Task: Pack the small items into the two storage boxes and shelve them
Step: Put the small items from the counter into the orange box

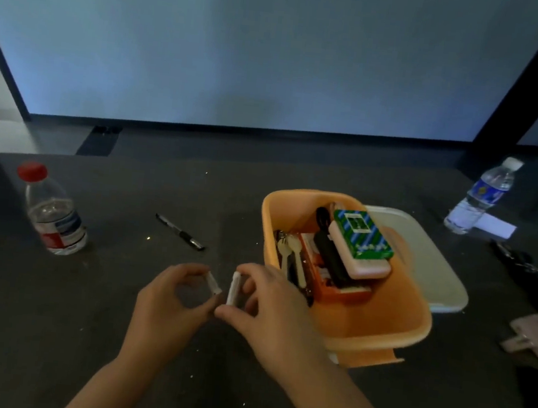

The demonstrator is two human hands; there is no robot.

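An orange storage box [391, 323] stands open on the dark table, holding a green card pack [362, 235], a pink case, keys [290, 256] and black items. A pale lid [434, 264] lies behind it to the right. Just left of the box, my left hand [167, 303] pinches a short white piece [213, 283]. My right hand [270, 307] pinches a second small white piece [234, 289]. The two pieces are a little apart above the table.
A red-capped water bottle [54, 211] stands at the left and a black pen [180, 231] lies in the middle. A white-capped bottle [481, 196] stands at the far right beside a white paper [496, 226]. Dark items and a pink object [536, 333] lie at the right edge.
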